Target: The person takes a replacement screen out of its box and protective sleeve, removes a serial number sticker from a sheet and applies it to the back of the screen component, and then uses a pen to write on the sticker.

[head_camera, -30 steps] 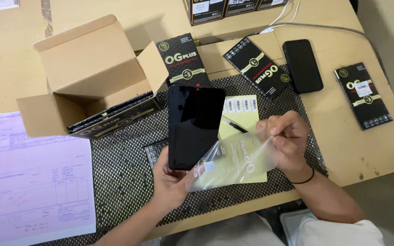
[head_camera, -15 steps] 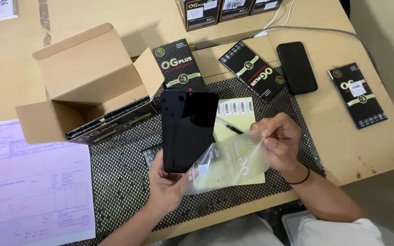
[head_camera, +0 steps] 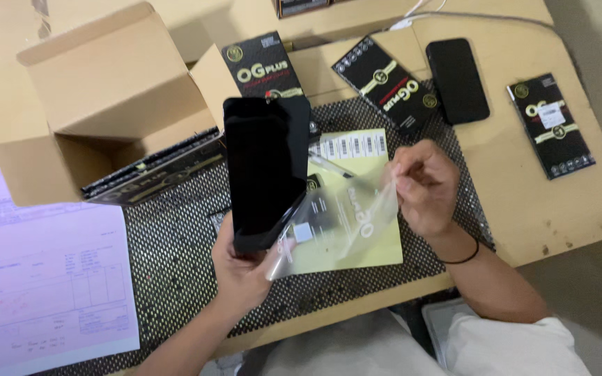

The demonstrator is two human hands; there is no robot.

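Black packs [head_camera: 388, 83] (flat) beside carton [head_camera: 102, 104].

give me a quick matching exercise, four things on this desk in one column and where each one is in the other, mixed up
Things:
1. black glass panel
2. clear plastic film
3. open brown cardboard box
4. pale purple paper form

Places:
A. flat at the near left of the desk
B. pinched in the right hand
C. far left, flaps up
D. upright in the left hand

Pairs: 1-D, 2-B, 3-C, 4-A
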